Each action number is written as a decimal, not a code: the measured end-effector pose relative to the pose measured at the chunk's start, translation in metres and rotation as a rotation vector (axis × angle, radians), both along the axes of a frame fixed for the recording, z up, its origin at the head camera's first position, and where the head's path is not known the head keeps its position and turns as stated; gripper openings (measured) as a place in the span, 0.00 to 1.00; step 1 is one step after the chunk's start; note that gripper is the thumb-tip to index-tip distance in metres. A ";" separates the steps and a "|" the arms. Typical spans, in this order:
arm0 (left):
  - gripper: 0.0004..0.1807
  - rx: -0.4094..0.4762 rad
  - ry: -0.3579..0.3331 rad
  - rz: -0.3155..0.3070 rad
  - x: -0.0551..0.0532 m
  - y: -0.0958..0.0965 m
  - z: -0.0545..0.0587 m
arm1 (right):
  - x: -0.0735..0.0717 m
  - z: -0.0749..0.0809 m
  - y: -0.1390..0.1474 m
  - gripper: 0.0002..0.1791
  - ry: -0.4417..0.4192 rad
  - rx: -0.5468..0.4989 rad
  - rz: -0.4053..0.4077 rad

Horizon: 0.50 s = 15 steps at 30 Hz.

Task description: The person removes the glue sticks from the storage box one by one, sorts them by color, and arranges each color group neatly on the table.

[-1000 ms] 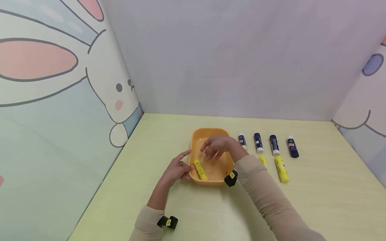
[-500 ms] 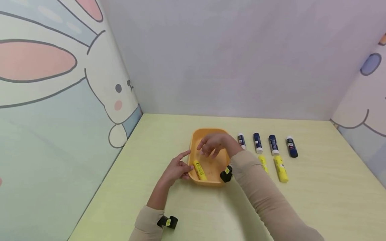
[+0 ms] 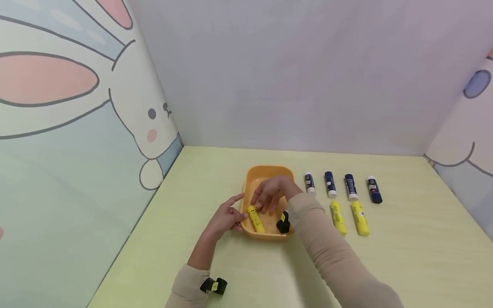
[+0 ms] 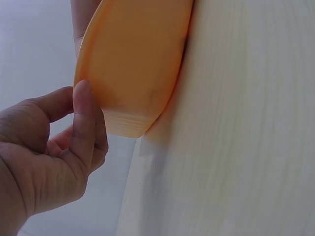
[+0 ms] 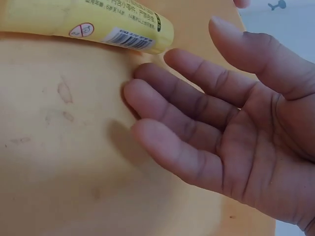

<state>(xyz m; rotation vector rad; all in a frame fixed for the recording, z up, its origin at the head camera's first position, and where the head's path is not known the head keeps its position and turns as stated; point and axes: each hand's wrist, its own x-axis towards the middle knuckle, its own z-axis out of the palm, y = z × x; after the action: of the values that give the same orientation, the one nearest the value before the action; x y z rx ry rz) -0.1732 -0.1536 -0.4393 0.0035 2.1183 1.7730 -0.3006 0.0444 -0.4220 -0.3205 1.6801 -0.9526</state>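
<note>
An orange tray (image 3: 269, 236) stands on the table, its left rim pinched between the thumb and fingers of my left hand (image 3: 227, 216). In the left wrist view, the thumb of that hand (image 4: 54, 147) presses the tray's outer wall (image 4: 138, 59). A yellow glue stick (image 3: 256, 219) lies inside the tray at its near left corner. My right hand (image 3: 271, 193) reaches into the tray beside it. Seen from the right wrist, the fingers (image 5: 167, 142) are relaxed, hold nothing, and their tips are close to one end of the glue stick (image 5: 98, 24).
Right of the tray, several dark blue and white glue sticks (image 3: 351, 187) lie in a row. Two yellow glue sticks (image 3: 360, 218) lie in front of them on the pale table (image 3: 416, 239). Walls with cartoon drawings (image 3: 115, 107) bound the table.
My right hand has moved down and slightly left inside the tray, nearer the yellow glue stick. My left hand and the tray have stayed in place.
</note>
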 end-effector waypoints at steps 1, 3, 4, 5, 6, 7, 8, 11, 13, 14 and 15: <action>0.36 0.000 -0.006 0.003 0.000 0.000 0.000 | -0.001 -0.001 -0.001 0.17 -0.007 -0.007 0.014; 0.36 0.002 0.001 0.003 0.000 0.000 0.001 | -0.002 -0.004 -0.003 0.17 -0.018 -0.024 0.039; 0.36 0.005 0.005 0.002 0.000 0.000 0.001 | -0.002 -0.005 -0.005 0.18 -0.025 -0.033 0.044; 0.36 0.007 0.011 0.000 0.000 0.000 0.001 | -0.003 -0.006 -0.006 0.18 -0.031 -0.041 0.046; 0.36 0.008 0.013 -0.001 0.000 0.000 0.001 | -0.003 -0.007 -0.007 0.18 -0.039 -0.047 0.045; 0.36 0.009 0.012 0.000 0.000 0.000 0.002 | -0.004 -0.007 -0.008 0.18 -0.047 -0.052 0.043; 0.36 0.010 0.016 -0.003 0.000 0.000 0.002 | -0.004 -0.008 -0.008 0.18 -0.054 -0.055 0.036; 0.36 0.007 0.006 -0.002 0.000 0.001 0.002 | -0.004 -0.010 -0.009 0.17 -0.073 -0.048 0.009; 0.36 0.005 -0.002 0.000 0.000 0.001 0.002 | -0.004 -0.010 -0.008 0.15 -0.078 -0.041 0.007; 0.36 0.005 -0.003 0.000 0.000 0.001 0.003 | -0.004 -0.010 -0.008 0.15 -0.080 -0.038 0.009; 0.36 0.004 -0.004 0.001 0.000 0.002 0.002 | -0.004 -0.010 -0.007 0.14 -0.082 -0.037 0.015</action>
<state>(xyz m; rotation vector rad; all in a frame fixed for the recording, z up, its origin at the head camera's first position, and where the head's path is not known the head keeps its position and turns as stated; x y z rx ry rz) -0.1736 -0.1521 -0.4369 0.0005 2.1123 1.7763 -0.3045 0.0370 -0.4324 -0.3147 1.5851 -0.9742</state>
